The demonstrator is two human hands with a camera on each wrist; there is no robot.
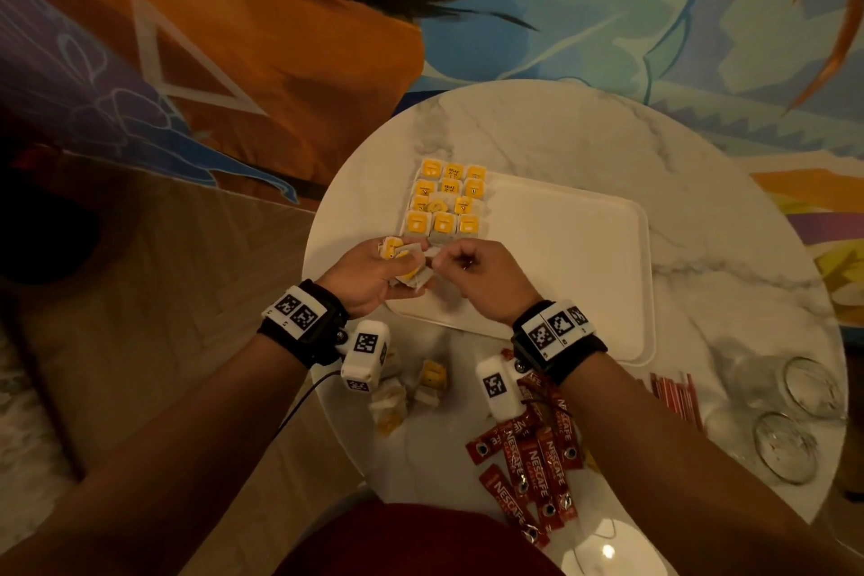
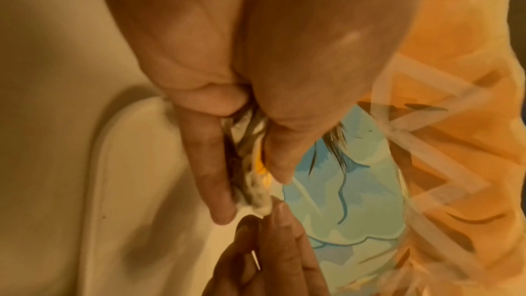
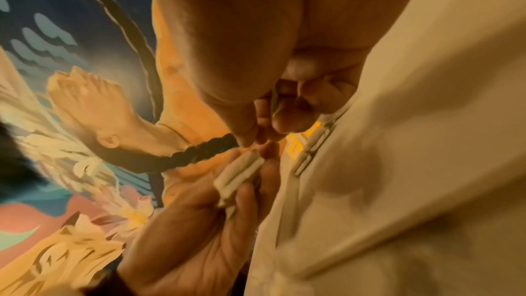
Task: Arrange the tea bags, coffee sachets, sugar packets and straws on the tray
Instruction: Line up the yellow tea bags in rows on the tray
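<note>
Left hand: I saw my left hand [image 1: 369, 278] curled round a small bunch of white paper tea bags with yellow tags [image 1: 403, 264], thumb pressed on top, held over the near-left corner of the tray.
Right hand: my right hand [image 1: 477, 276] had its fingers curled in, thumb and forefinger pinching the edge of one tea bag at the end of that bunch; in the left wrist view the fingertips [image 2: 280, 208] met the frayed paper edge just past my left fingers.
Held bunch, wrist views: the right wrist view showed the bags stacked flat against each other in my left palm [image 3: 199, 233]; I could not count them.
Tray: the pale cream rectangular plastic tray [image 1: 584, 257] lay on the round white marble-patterned counter [image 1: 678, 145], directly beneath both hands.
Arranged tea bags: a neat block of yellow-tagged tea bags [image 1: 449, 199], three across in four rows, filled the far-left corner of the tray, just beyond my hands.
Loose tea bags: more yellow-and-white tea bags [image 1: 411, 388] lay scattered on the counter near my left wrist, off the tray.
Coffee sachets: red stick-shaped Nescafe coffee sachets [image 1: 537, 468] lay in a loose heap on the counter under my right forearm.
Straws: red-and-white striped straws [image 1: 673, 393] lay beside the tray's near-right corner.
Glasses: two clear drinking glasses [image 1: 795, 416] stood at the counter's right edge.
</note>
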